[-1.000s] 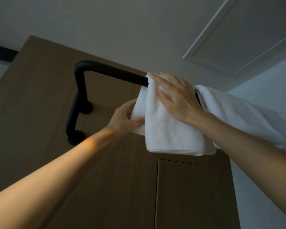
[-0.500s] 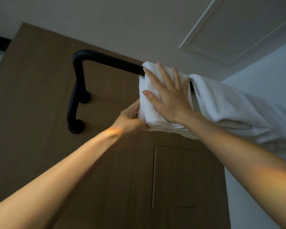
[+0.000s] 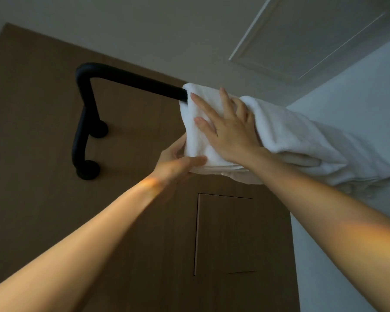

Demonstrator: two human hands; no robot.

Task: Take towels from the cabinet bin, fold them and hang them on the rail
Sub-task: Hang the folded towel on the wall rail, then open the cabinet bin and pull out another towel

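Observation:
A folded white towel [image 3: 198, 134] hangs over the black rail [image 3: 131, 81], seen from below. My right hand [image 3: 227, 129] lies flat on the towel's front face with its fingers spread and straight. My left hand [image 3: 178, 163] grips the towel's lower left edge, thumb on the front and fingers behind it. A second, larger white towel [image 3: 313, 143] is draped over the rail just to the right, touching the first. The rail's right stretch is hidden under both towels.
The rail bends down at its left end to two round mounts [image 3: 88, 170] on a brown wooden cabinet wall [image 3: 43, 131]. A small panel door [image 3: 225, 233] sits below the towels. A white wall [image 3: 347, 221] stands to the right, a ceiling hatch [image 3: 302, 37] above.
My right hand went from draped over the towel's top to flat on its front. My left hand shifted down to the bottom edge. The view tilted a little.

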